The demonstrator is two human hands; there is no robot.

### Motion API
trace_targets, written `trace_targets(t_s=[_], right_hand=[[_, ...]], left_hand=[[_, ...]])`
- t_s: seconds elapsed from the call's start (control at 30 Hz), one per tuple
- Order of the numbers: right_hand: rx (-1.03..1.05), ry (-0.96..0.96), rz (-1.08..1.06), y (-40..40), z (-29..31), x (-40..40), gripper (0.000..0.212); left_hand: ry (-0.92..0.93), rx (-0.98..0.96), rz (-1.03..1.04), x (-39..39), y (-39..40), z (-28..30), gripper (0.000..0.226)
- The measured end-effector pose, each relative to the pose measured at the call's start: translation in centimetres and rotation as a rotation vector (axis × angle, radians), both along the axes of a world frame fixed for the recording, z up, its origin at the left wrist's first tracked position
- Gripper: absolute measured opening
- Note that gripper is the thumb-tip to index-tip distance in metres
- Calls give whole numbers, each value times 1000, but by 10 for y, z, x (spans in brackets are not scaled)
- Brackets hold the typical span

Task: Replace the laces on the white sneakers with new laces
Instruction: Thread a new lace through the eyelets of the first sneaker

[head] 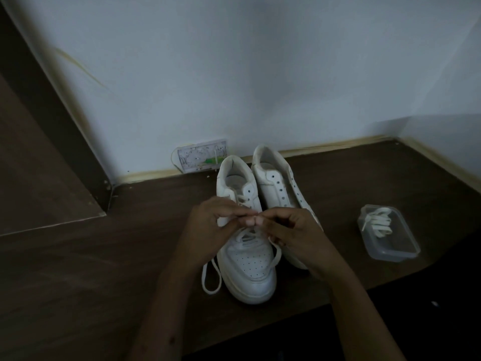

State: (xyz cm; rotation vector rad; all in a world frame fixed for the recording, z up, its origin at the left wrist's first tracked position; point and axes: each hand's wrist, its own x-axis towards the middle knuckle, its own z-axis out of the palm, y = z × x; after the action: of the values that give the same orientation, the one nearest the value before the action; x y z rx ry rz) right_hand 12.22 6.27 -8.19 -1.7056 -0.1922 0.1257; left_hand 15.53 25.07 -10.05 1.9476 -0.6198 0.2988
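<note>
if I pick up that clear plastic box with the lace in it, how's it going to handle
Probably very light: the box looks thin-walled and holds only a coiled lace. It has no lid on, so tipping it could spill the floppy lace, one end of which already hangs over the rim. Its smooth plastic would likely slide easily on the tabletop.

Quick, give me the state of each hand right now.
Left hand: fingers pinch the lace over the left sneaker.
Right hand: fingers curled, pinching the same lace at the eyelets.
</note>
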Motion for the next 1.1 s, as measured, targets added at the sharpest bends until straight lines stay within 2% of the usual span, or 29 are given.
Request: trace_targets(t_s=[0.1, 0.3, 0.5, 0.6, 0.7, 0.87, 1.1], right_hand=[[11, 26, -1, -2, 0, 1, 14], [-38, 0, -68, -21, 3, 3, 9], [-60, -33, -117, -30, 3, 5, 18], [-104, -77, -145, -31, 0, 6, 25], [-90, -112, -191, -26, -1, 8, 22], [-82, -142, -256, -19, -1, 10, 15], [-65, -223, -260, -1, -4, 10, 12]], left_hand=[[-5, -3, 52, 3, 3, 0, 14], [-66, 103, 295, 6, 34, 1, 18], [-115, 179, 390, 6, 45, 3, 14], [-61, 174, 361, 7, 47, 4, 13], [-53, 199, 350, 8, 46, 1, 10], [-90, 161, 342, 9, 40, -3, 25], [-119, 23, 148, 8, 5, -5, 24]])
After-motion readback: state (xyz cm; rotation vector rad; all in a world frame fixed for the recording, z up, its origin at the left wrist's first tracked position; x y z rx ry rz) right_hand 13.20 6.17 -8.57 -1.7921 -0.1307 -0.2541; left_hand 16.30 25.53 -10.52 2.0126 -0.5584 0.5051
